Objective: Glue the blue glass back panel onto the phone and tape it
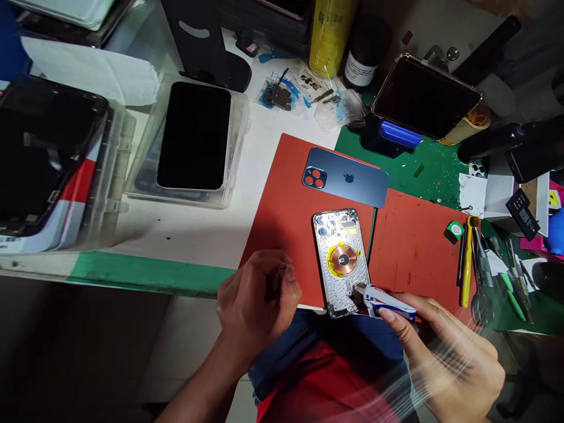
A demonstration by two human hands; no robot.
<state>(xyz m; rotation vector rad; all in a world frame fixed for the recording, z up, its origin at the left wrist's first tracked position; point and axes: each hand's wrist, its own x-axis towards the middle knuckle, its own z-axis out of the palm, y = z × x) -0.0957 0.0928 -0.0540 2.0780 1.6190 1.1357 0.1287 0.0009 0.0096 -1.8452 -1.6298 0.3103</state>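
An opened smartphone body (340, 264) lies on the red mat, its inner side up, with adhesive swirled over the metal and a copper charging coil (343, 259) in the middle. My right hand (453, 352) pinches a white and blue glue tube (388, 301), its nozzle at the lower right of the body. My left hand (259, 294) is curled closed just left of the phone; the shaded inside of its grip hides whatever it may hold. Beyond the body rests a detached blue back glass (346, 175) with camera cutouts.
A phone on a stand (427, 94) rises at the back right. Brushes and tools, including a yellow-handled brush (467, 261), lie at right. A black-screened phone (194, 135) sits on a clear plastic box at left. Behind stand a yellow can (331, 38) and small part bags (339, 108).
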